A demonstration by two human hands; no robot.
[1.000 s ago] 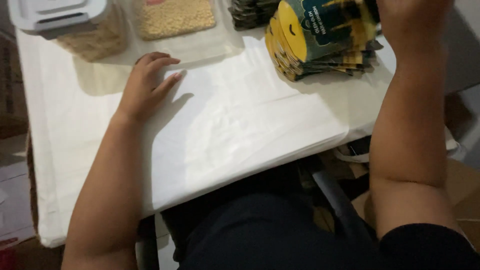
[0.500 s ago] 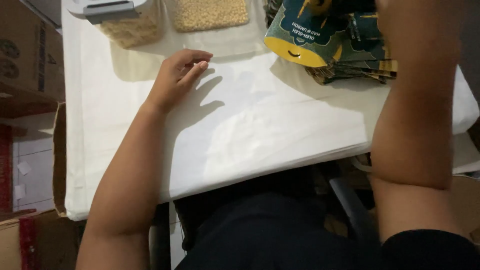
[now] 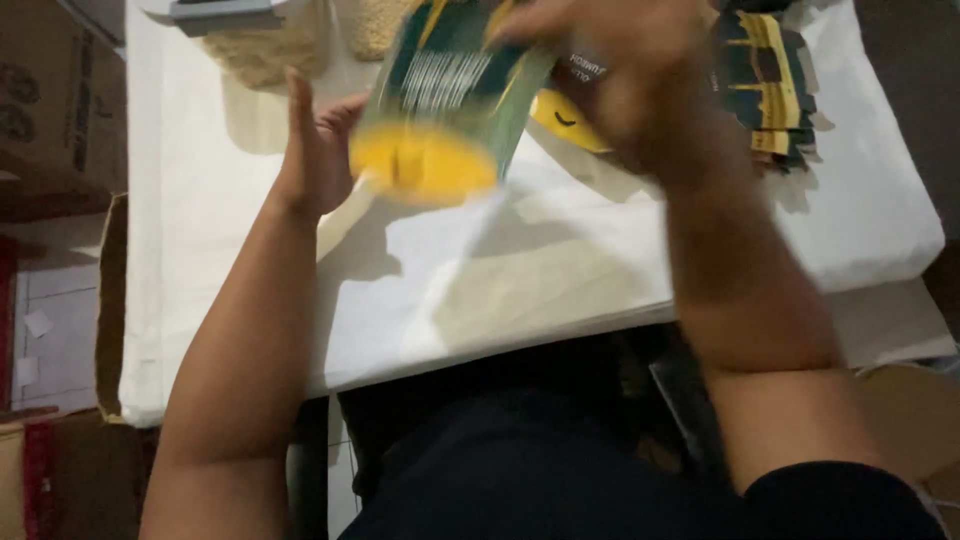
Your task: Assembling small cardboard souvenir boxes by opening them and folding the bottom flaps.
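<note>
The right hand [image 3: 625, 75] is gripping a green and yellow pouch [image 3: 445, 110] by its upper edge, holding it blurred above the counter [image 3: 560, 270]. The left hand [image 3: 318, 150] is standing open, fingers straight, just beside the pouch's left edge (touching or not, I cannot tell). A stack of pouches [image 3: 765, 90] is lying at the right, a grain container [image 3: 260, 40] at the far left. White counter is lying bare toward the near edge.
</note>
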